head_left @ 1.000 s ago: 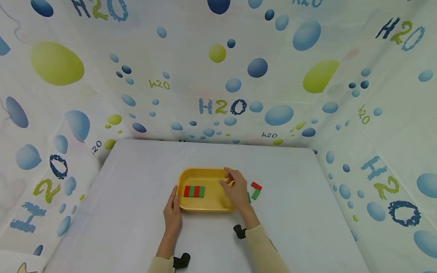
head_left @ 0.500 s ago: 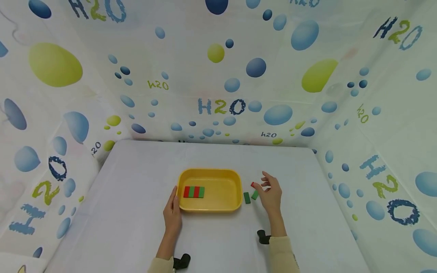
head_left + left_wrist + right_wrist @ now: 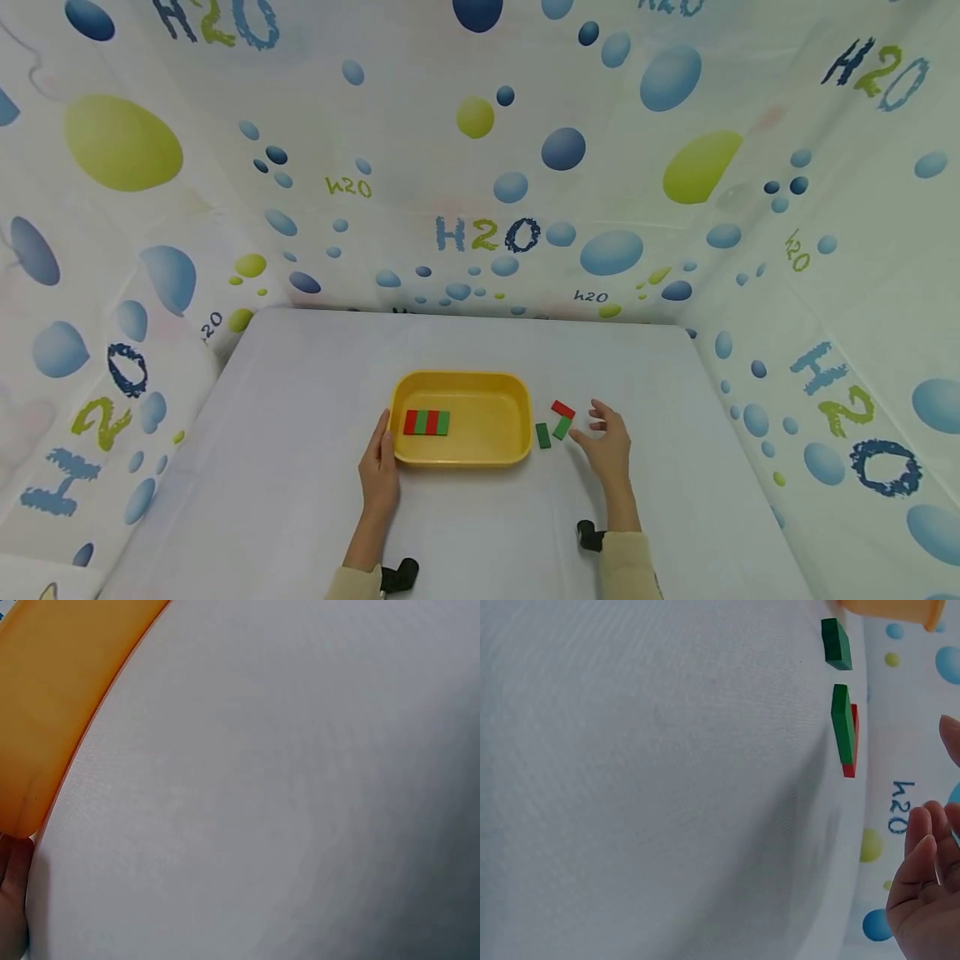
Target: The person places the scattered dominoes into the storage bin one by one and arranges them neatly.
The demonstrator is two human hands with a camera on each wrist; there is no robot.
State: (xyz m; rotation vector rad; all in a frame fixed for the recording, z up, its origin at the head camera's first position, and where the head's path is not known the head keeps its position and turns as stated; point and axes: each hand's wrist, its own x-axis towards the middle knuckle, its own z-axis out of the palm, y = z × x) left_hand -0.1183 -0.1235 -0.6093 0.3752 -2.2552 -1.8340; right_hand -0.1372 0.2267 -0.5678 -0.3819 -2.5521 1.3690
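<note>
A yellow tray [image 3: 483, 400] lies on the white table. My left hand [image 3: 380, 467] rests against its left side with fingers straight; in the left wrist view only a bit of that hand [image 3: 13, 900] shows, at the tray's wall [image 3: 60, 697]. Inside the tray, red and green blocks [image 3: 427, 422] stand side by side in an alternating row. To the right of the tray lie a red block [image 3: 563, 409], a green block [image 3: 562, 427] beside it and another green block [image 3: 543, 435]. My right hand [image 3: 611, 446] hovers just right of these, thumb and fingers apart, holding nothing.
The white table [image 3: 300, 500] runs back to a wall sheet [image 3: 405, 175] printed with bubbles and lettering. Black wrist-worn devices [image 3: 590, 536] sit below both hands, by the sleeves [image 3: 630, 567].
My right hand has moved from over the tray's right end to the loose blocks, then slightly further right and nearer. The blocks lie where they were. My left hand stays put.
</note>
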